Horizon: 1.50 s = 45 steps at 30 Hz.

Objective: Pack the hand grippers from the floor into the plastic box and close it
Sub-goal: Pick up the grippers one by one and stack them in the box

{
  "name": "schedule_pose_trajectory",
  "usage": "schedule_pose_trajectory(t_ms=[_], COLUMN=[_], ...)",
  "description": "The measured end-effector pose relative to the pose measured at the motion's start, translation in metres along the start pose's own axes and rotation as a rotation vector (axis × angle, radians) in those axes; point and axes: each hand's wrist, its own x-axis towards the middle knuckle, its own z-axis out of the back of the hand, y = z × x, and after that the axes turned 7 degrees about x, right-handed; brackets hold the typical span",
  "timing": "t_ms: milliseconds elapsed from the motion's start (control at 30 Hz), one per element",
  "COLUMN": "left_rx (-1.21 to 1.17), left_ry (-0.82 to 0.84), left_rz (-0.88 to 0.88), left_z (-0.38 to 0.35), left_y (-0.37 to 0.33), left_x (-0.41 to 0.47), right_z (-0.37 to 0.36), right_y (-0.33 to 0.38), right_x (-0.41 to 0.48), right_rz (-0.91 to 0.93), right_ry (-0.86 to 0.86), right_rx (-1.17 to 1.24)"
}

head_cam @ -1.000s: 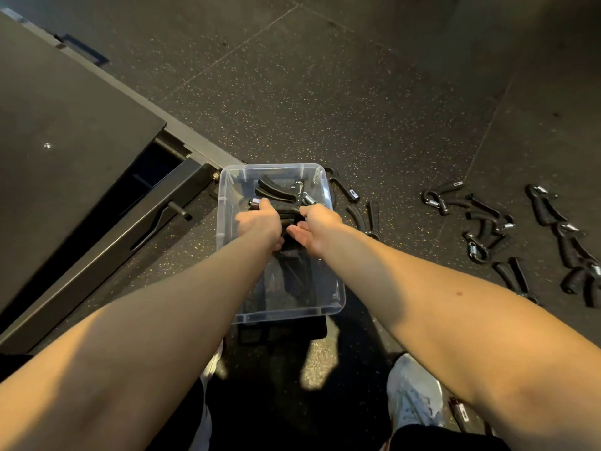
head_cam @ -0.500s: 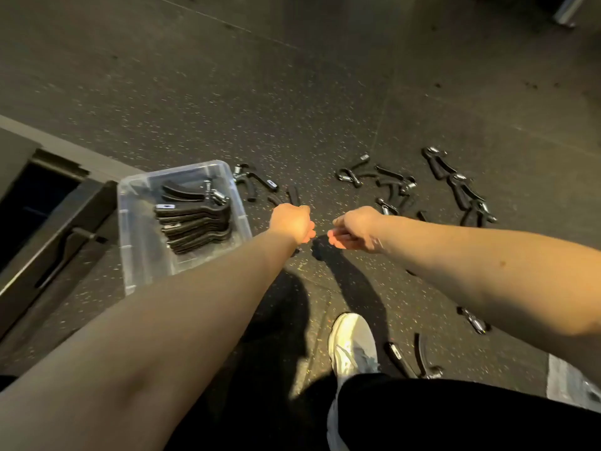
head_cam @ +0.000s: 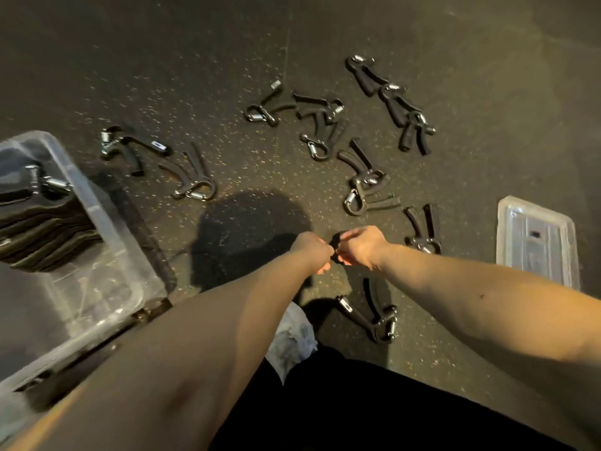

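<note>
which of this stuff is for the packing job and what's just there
Job: plastic box, packed hand grippers, loose hand grippers on the floor, clear lid, left hand and right hand holding one hand gripper.
Just there: white shoe, speckled floor.

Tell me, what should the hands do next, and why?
Probably lift the hand gripper that the left hand and right hand pinch and carry it left into the plastic box: a stack of grippers lies there already, and more lie on the floor.
</note>
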Motion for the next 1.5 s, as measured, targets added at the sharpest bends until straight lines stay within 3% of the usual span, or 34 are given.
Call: schedule_pose_trajectory(t_ms=[167, 267, 500, 667, 767, 867, 1100, 1300, 1433, 1500], left_rx=[0.332, 0.523, 0.588, 0.402, 0.158, -0.078, -0.258, -0.609, -0.631, -0.587], left_ry=[0.073, 0.074, 0.083, 0.032, 0.069, 0.102, 0.016, -0.036, -0.01, -0.08], left_rz=[0.082, 0.052, 0.064, 0.106, 0.138, 0.113, 0.017, 0.009, -0.026, -0.085], left_z=[-0.052, -0.066, -0.077, -0.072, -0.052, -0.016, 0.068, 0.137, 0.187, 0.212], left_y=[0.025, 0.03, 0.038, 0.042, 0.028, 0.009, -0.017, -0.019, -0.004, 0.008], left_x=[0.017, 0.016, 0.026, 0.026, 0.012, -0.013, -0.074, -0.124, -0.166, -0.179], right_z=[0.021, 0.034, 0.035, 0.039, 0.039, 0.032, 0.001, -0.034, -0.058, -0.076], right_y=[-0.061, -0.085, -0.111, -0.094, -0.064, -0.026, 0.053, 0.115, 0.142, 0.149], right_x=[0.008, 0.004, 0.006, 0.003, -0.006, -0.02, -0.075, -0.13, -0.165, -0.182], right_rz=[-0.015, -0.056, -0.09, -0.012, 0.093, 0.249, 0.557, 0.693, 0.786, 0.8], right_ry=[-0.189, -0.201, -0.166, -0.211, -0.251, -0.233, -0.167, -0.164, -0.096, -0.042], right_rx=[-0.177, -0.34, -0.479, -0.511, -0.442, -0.333, -0.286, -0.262, -0.303, -0.329])
